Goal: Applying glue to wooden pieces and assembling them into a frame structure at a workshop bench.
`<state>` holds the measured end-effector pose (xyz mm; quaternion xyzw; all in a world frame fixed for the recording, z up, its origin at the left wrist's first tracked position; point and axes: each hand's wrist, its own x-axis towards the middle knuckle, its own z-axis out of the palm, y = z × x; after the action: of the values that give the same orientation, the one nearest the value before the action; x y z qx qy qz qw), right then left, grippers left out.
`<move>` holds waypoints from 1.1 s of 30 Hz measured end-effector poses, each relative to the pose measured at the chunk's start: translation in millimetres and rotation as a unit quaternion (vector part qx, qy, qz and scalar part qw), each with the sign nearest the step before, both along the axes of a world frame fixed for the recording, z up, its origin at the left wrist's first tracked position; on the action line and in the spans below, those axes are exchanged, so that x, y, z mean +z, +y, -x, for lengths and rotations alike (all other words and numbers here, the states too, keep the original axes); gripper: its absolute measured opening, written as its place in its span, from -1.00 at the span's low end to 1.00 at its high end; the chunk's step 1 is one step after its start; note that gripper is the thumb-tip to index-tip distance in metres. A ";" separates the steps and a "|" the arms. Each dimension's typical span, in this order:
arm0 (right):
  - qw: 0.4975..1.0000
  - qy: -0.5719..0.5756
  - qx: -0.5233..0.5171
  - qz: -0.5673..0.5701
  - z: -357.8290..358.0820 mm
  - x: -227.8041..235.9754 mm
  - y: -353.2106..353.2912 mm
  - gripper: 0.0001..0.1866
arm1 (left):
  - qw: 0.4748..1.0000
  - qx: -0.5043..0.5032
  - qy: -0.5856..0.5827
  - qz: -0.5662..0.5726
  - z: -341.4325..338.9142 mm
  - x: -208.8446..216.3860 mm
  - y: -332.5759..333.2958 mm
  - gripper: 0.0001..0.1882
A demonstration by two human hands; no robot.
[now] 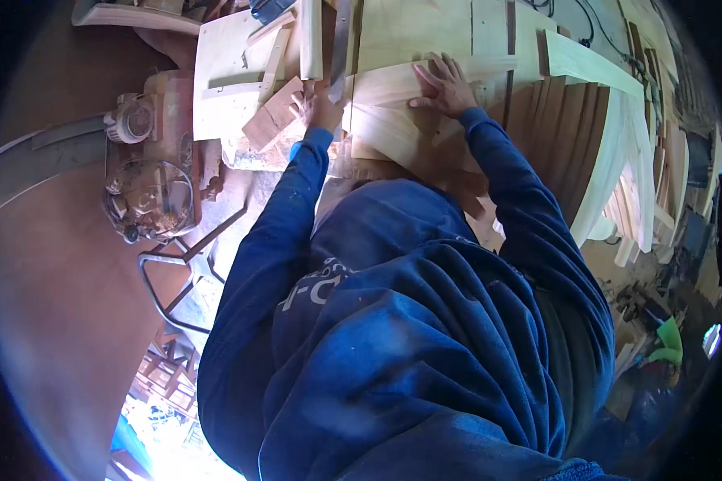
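My right hand [448, 86] lies flat with fingers spread on a long, pale, gently curved wooden board [385, 86] on the worktable. Over to the left, my left hand [316, 109] rests at the end of a brownish wooden block [271, 115], its visible fingers apart. Part of that hand is hard to make out, and I cannot tell how firmly it touches the block. Just beyond it, a dark metal strip [339, 52] runs away from me, alongside an upright pale wooden piece [311, 40]. Another pale wooden piece [389, 132] slants below the curved board.
To the right stands a stack of curved wooden pieces [565, 120], with a long pale one [594, 60] beyond it. A dusty motor-like machine [148, 160] is at the left, above a bent metal frame [172, 293]. Cables [592, 24] lie at the far right.
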<state>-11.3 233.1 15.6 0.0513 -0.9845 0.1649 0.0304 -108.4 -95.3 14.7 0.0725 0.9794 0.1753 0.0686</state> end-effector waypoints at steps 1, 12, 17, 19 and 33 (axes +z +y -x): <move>1.000 0.002 -0.005 -0.002 -2.0 -1.5 -1.8 0.11 | 0.999 0.003 -0.053 0.005 0.6 2.5 -0.1 -0.28; 0.997 0.020 -0.018 -0.074 -0.5 -12.9 -8.1 0.22 | 0.998 -0.008 0.046 0.038 1.3 -3.9 0.7 -0.37; 0.997 -0.012 -0.029 -0.068 7.0 -16.4 -3.3 0.18 | 0.999 -0.019 -0.023 0.042 20.5 -15.8 2.4 -0.33; 0.999 0.019 -0.023 -0.038 9.5 -16.3 -1.1 0.18 | 0.998 -0.014 -0.012 0.067 20.0 -13.4 6.4 -0.31; 0.999 0.030 -0.029 -0.012 34.7 -17.3 11.9 0.22 | 0.996 0.005 -0.081 0.041 43.5 5.5 31.5 -0.21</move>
<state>-46.1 245.0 -1.7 0.0278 -0.9862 0.1505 0.0637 -151.9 -63.8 20.2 0.0503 0.9774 0.1403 0.1499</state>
